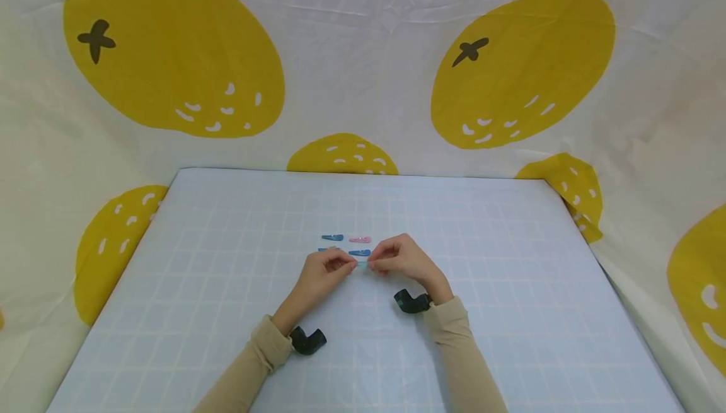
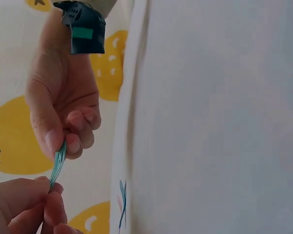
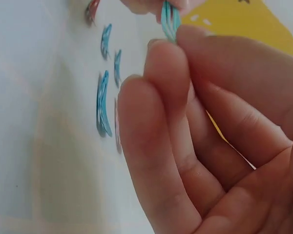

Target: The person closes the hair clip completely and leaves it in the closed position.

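Observation:
Between the fingertips of both hands is a small teal snap hair clip point(image 2: 58, 163), held just above the table. My left hand point(image 1: 323, 274) pinches one end of it with thumb and fingers; my right hand point(image 1: 405, 260) pinches the other end. In the right wrist view, the near fingers partly cover the teal clip point(image 3: 170, 22). Just beyond the hands lie a blue snap clip point(image 1: 332, 237), a pink snap clip point(image 1: 360, 239) and another blue snap clip point(image 1: 360, 253). One more blue clip point(image 1: 324, 249) is partly hidden behind the left hand.
A pale table cover point(image 1: 510, 261) with a light grid lies under the hands. Behind it hangs a white cloth point(image 1: 357, 72) printed with large yellow fruit. Black wrist cameras sit at the left wrist point(image 1: 308, 341) and the right wrist point(image 1: 412, 301). A reddish clip point(image 3: 92, 10) shows in the right wrist view.

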{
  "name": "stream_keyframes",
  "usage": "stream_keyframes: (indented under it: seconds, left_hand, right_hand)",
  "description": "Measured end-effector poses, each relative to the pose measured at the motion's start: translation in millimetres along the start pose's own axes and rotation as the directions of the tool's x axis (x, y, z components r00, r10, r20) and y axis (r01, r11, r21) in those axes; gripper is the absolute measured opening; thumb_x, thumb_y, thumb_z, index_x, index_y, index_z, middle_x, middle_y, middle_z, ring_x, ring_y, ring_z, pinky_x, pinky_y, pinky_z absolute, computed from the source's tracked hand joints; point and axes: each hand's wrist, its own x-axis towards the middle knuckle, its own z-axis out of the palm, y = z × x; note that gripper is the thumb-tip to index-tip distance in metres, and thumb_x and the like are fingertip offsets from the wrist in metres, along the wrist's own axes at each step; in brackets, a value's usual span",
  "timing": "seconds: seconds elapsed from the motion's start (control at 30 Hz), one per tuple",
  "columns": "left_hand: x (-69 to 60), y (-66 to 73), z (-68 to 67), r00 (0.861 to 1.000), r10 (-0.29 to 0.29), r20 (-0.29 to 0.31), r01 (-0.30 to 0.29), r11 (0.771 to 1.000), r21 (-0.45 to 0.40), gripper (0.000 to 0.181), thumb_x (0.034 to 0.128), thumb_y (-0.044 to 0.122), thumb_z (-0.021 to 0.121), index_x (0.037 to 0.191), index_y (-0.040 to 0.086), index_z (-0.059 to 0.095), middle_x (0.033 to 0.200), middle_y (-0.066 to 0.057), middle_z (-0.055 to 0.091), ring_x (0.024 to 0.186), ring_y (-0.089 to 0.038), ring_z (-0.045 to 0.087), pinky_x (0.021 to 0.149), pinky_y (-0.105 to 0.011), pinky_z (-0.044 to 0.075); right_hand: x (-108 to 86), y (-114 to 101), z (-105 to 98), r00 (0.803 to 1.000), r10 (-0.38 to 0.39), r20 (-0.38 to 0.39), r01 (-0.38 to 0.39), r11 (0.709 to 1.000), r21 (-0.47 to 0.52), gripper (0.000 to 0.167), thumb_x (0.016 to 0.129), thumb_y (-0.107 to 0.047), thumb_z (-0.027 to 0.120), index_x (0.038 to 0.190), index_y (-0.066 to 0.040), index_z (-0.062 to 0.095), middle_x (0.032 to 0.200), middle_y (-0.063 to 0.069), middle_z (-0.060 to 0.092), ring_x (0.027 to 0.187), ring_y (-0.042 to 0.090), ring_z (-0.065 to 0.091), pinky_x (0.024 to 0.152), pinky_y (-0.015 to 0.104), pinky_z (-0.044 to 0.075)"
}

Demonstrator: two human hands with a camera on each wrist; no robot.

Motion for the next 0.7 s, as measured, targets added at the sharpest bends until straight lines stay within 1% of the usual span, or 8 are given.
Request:
stream_keyframes:
  seconds: [0.07,0.13,0.2,0.23,0.33,0.47,0.53,0.7]
  left_hand:
    - [1.0,-1.4,-2.4,0.999,0.042,-0.022,-0.04,0.997,0.061,0.003,0.0905,0.016,0.074,0.091,0.014,0.077,0.077,0.005,0.062,0.068,-0.016,0.051,0.06,-0.024,0.042]
    - [1.9,-2.5,-3.6,0.996,0.08,-0.035,-0.076,0.99,0.119,0.004,0.0893,0.016,0.076,0.09,0.013,0.077,0.076,0.007,0.058,0.069,-0.014,0.049,0.061,-0.024,0.041]
    - [2.8,-3.4,-3.5,0.991,0.124,-0.05,-0.111,0.972,0.208,0.004,0.0872,0.015,0.078,0.088,0.011,0.077,0.075,0.008,0.056,0.07,-0.012,0.049,0.062,-0.025,0.042]
    - [3.3,-3.7,-3.1,0.987,0.148,-0.058,-0.129,0.959,0.254,0.004,0.086,0.014,0.079,0.088,0.011,0.077,0.075,0.008,0.055,0.071,-0.011,0.049,0.063,-0.025,0.043]
    - [4.2,-6.0,-1.9,0.977,0.205,-0.061,-0.168,0.914,0.368,0.005,0.0834,0.011,0.08,0.088,0.011,0.077,0.079,0.009,0.056,0.077,-0.01,0.049,0.068,-0.025,0.048]
    - [4.5,-8.3,-2.0,0.969,0.246,-0.027,-0.209,0.872,0.443,0.008,0.0816,0.007,0.081,0.088,0.011,0.077,0.083,0.006,0.057,0.081,-0.011,0.048,0.07,-0.023,0.049]
    - [5.1,-8.8,-1.9,0.964,0.266,-0.006,-0.23,0.845,0.482,0.008,0.0803,0.007,0.082,0.086,0.01,0.078,0.082,0.006,0.057,0.081,-0.012,0.048,0.069,-0.024,0.048]
    - [8.5,-8.3,-0.1,0.949,0.311,0.057,-0.286,0.767,0.574,0.009,0.079,0.006,0.083,0.085,0.011,0.077,0.082,0.003,0.06,0.082,-0.016,0.047,0.071,-0.029,0.045]
  right_hand:
    - [0.4,-2,2,1.0,0.009,-0.016,-0.009,1.0,-0.028,0.01,0.09,-0.003,0.071,0.096,0.004,0.074,0.083,0.018,0.071,0.07,0.043,0.062,0.065,0.039,0.055]
    - [0.9,-4,4,0.999,0.024,-0.039,-0.026,0.998,-0.062,0.01,0.089,-0.006,0.073,0.095,0.002,0.075,0.081,0.015,0.071,0.07,0.038,0.063,0.065,0.037,0.055]
    - [1.7,-5,6,0.997,0.037,-0.063,-0.042,0.995,-0.085,0.009,0.088,-0.007,0.074,0.093,0.0,0.075,0.079,0.012,0.071,0.068,0.032,0.064,0.064,0.034,0.055]
    - [2.1,-6,8,0.996,0.043,-0.075,-0.05,0.994,-0.093,0.009,0.087,-0.007,0.075,0.092,0.0,0.075,0.078,0.011,0.071,0.067,0.03,0.064,0.064,0.034,0.055]
    - [1.6,-16,12,0.992,0.076,-0.099,-0.085,0.992,-0.09,0.009,0.086,-0.002,0.073,0.091,0.005,0.073,0.078,0.016,0.071,0.068,0.038,0.066,0.066,0.044,0.057]
    - [3.8,-15,17,0.979,0.154,-0.133,-0.162,0.986,-0.05,0.011,0.086,0.0,0.073,0.093,0.009,0.072,0.078,0.024,0.07,0.07,0.044,0.067,0.069,0.05,0.057]
    - [7.2,-5,18,0.97,0.188,-0.157,-0.194,0.981,-0.023,0.012,0.086,-0.002,0.074,0.092,0.008,0.073,0.076,0.022,0.07,0.066,0.036,0.068,0.066,0.044,0.058]
    - [7.8,-2,21,0.942,0.261,-0.21,-0.256,0.965,0.049,0.011,0.084,-0.003,0.077,0.089,0.006,0.073,0.07,0.016,0.07,0.058,0.019,0.067,0.061,0.034,0.058]
